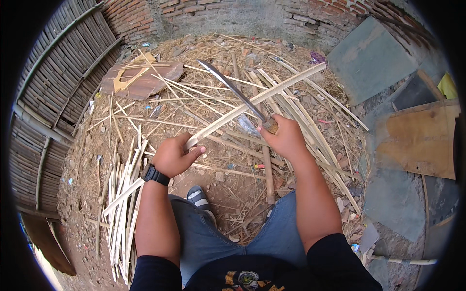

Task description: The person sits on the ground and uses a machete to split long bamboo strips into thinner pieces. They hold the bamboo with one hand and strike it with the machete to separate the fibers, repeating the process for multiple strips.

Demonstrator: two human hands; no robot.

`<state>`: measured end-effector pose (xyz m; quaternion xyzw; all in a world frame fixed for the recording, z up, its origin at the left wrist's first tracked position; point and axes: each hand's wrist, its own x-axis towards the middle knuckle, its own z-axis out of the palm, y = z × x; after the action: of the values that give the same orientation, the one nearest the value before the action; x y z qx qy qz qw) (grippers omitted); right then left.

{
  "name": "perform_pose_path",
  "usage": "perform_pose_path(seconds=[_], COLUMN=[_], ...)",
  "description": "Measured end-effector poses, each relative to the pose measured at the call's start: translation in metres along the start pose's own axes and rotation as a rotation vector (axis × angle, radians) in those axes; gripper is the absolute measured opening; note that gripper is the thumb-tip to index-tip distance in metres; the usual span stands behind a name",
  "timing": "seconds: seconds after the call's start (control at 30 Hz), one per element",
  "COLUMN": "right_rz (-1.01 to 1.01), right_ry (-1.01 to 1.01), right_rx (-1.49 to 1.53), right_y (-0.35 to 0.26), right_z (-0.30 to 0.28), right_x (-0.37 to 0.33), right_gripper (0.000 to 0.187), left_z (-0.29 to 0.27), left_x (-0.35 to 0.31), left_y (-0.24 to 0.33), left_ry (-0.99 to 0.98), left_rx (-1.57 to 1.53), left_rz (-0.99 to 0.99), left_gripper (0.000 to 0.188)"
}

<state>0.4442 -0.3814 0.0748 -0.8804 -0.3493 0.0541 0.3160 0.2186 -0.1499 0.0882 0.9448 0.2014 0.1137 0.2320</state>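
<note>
My left hand point(174, 154), with a black watch point(155, 174) at the wrist, is closed around a long, pale split-bamboo strip point(262, 95). The strip slants up to the far right, and its other end comes out below the wrist at the left. In my right hand point(285, 138) is the wooden handle of a machete point(232, 88), gripped in closed fingers. Its long curved blade points to the far left and crosses the strip. Whether blade and strip touch, I cannot tell.
A pile of pale strips point(127, 213) lies left of my legs. Longer bamboo pieces point(315, 131) and a round stick point(268, 174) lie ahead. Bamboo fencing point(58, 72) stands left, a brick wall point(218, 19) behind. Grey sheets point(371, 60) and a brown board point(415, 140) are at right.
</note>
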Motion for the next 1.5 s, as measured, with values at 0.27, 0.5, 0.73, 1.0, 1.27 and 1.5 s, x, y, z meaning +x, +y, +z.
perform_pose_path(seconds=[0.27, 0.5, 0.73, 1.0, 1.27, 1.5], right_rz=[-0.135, -0.021, -0.376, -0.132, -0.092, -0.04], right_ry=[-0.023, -0.044, -0.029, -0.083, -0.202, -0.203], right_rx=[-0.011, -0.042, -0.089, 0.024, 0.167, 0.056], right_y=[-0.004, -0.008, -0.018, -0.018, -0.001, -0.012], right_z=[0.003, 0.003, 0.031, 0.014, 0.023, 0.022], right_x=[-0.001, -0.003, -0.012, -0.007, 0.006, -0.002], right_gripper=[0.047, 0.052, 0.046, 0.046, 0.053, 0.062], left_z=[0.001, 0.007, 0.007, 0.005, 0.005, 0.011], left_x=[-0.001, 0.004, 0.003, 0.003, 0.002, 0.002], left_y=[0.006, 0.003, 0.01, 0.015, 0.011, 0.009], left_ry=[0.121, 0.15, 0.175, 0.162, 0.081, 0.087], left_rx=[-0.012, 0.08, 0.063, 0.083, 0.103, 0.111], left_rz=[0.06, 0.096, 0.104, 0.061, 0.089, 0.083], left_gripper=[0.037, 0.034, 0.036, 0.038, 0.036, 0.034])
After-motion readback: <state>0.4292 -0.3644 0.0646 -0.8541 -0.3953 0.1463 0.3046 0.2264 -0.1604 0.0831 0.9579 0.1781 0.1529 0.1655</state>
